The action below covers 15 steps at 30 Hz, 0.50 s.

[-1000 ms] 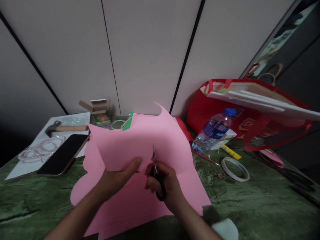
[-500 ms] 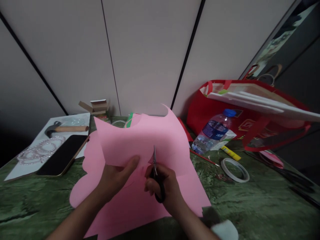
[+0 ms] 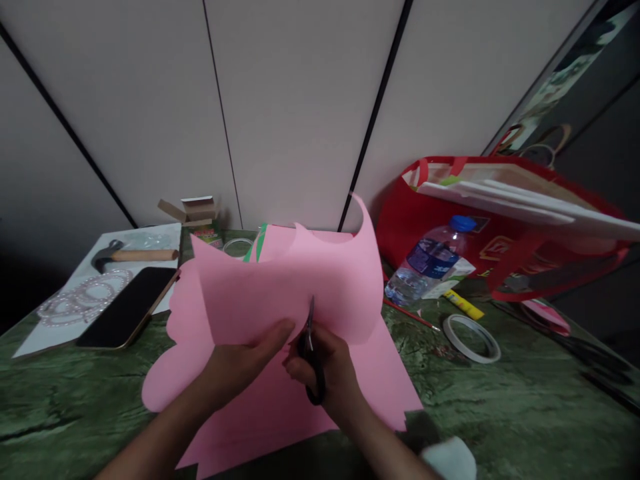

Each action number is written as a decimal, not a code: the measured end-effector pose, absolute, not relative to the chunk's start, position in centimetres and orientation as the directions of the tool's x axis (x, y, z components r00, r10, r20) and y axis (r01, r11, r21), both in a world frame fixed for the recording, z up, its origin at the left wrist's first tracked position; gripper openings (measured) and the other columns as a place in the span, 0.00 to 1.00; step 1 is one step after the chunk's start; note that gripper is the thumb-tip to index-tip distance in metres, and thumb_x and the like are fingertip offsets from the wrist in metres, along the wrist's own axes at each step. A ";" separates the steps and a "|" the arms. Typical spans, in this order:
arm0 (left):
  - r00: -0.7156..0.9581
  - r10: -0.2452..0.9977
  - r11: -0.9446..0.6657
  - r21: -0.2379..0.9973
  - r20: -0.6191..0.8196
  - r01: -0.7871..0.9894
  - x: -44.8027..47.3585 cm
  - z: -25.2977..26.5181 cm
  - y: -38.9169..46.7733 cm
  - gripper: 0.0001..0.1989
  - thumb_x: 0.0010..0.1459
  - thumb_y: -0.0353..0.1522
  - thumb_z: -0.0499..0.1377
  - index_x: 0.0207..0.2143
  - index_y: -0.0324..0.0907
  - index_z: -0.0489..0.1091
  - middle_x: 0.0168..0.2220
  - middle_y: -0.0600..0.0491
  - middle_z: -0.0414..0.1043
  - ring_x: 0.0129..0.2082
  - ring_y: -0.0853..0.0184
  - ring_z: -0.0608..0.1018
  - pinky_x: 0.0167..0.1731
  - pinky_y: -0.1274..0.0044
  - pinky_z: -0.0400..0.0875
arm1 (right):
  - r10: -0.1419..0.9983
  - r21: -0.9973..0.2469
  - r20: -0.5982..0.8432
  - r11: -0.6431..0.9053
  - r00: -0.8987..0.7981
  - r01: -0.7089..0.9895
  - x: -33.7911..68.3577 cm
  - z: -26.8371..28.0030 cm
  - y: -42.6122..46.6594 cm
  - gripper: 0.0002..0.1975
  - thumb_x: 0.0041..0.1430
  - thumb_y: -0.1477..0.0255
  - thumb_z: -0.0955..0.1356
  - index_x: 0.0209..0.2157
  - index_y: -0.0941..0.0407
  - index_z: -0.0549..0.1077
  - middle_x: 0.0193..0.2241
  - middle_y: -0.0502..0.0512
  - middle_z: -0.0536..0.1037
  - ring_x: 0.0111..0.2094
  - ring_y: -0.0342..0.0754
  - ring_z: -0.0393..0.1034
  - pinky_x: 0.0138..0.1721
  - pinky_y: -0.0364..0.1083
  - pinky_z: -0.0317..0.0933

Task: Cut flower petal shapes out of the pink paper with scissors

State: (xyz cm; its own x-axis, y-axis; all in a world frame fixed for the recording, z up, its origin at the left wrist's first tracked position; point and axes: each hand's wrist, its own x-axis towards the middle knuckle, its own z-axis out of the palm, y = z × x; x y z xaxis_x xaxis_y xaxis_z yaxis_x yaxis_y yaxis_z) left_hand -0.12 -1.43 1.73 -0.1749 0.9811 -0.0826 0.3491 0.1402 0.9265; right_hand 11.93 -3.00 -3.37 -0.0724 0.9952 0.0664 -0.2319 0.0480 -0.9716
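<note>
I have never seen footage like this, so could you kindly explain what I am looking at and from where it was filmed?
There is one view, from a camera worn on a person's head, looking down at their own bare hands. The left hand grips a pink paper sheet; the right hand holds black scissors with blades in the paper. On the green table lie a phone, a hammer, bead strings, a water bottle, a tape ring and a red bag.

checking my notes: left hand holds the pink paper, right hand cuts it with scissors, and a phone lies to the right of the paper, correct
Not quite. In the head view the phone lies left of the pink paper, not right. The rest holds: left hand holds the paper, right hand works the scissors.
</note>
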 end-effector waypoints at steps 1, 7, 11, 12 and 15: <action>-0.158 0.984 0.139 0.927 -0.088 0.350 -0.2 1.6 -1.3 0.13 0.39 0.44 0.61 0.22 0.43 0.71 0.26 0.49 0.77 0.35 0.55 0.77 0.35 0.70 0.72 | 0.995 -0.973 0.071 0.054 -0.069 -0.226 12.0 -3.3 -2.9 0.14 0.39 0.66 0.73 0.24 0.56 0.66 0.17 0.45 0.65 0.19 0.40 0.57 0.21 0.41 0.52; -0.132 0.985 0.148 0.933 -0.110 0.327 -0.1 1.4 -1.1 0.13 0.40 0.42 0.60 0.25 0.43 0.72 0.29 0.48 0.77 0.35 0.54 0.77 0.37 0.67 0.71 | 0.995 -0.972 0.067 0.047 -0.077 -0.230 12.2 -3.3 -2.8 0.14 0.41 0.66 0.72 0.26 0.56 0.66 0.20 0.47 0.66 0.23 0.43 0.61 0.25 0.43 0.55; -0.154 0.984 0.136 0.931 -0.088 0.338 -0.1 1.1 -1.1 0.14 0.39 0.44 0.61 0.25 0.43 0.72 0.27 0.48 0.77 0.36 0.54 0.77 0.37 0.68 0.71 | 0.994 -0.970 0.064 0.040 -0.092 -0.241 12.3 -3.3 -2.8 0.14 0.41 0.66 0.72 0.27 0.56 0.66 0.21 0.46 0.65 0.24 0.43 0.62 0.28 0.45 0.57; -0.160 0.983 0.138 0.927 -0.087 0.349 -0.1 1.0 -1.1 0.15 0.39 0.44 0.61 0.24 0.43 0.72 0.26 0.48 0.77 0.35 0.54 0.77 0.37 0.68 0.71 | 0.994 -0.969 0.062 0.038 -0.093 -0.243 12.4 -3.3 -2.8 0.13 0.42 0.66 0.72 0.27 0.56 0.66 0.21 0.46 0.65 0.24 0.43 0.62 0.28 0.44 0.57; -0.161 0.985 0.122 0.915 -0.063 0.385 -0.1 0.8 -1.1 0.16 0.40 0.46 0.59 0.23 0.42 0.72 0.24 0.48 0.77 0.34 0.54 0.77 0.34 0.68 0.71 | 0.993 -0.967 0.070 0.046 -0.090 -0.249 12.4 -3.3 -2.9 0.13 0.42 0.66 0.72 0.27 0.56 0.66 0.20 0.45 0.64 0.23 0.43 0.61 0.26 0.44 0.56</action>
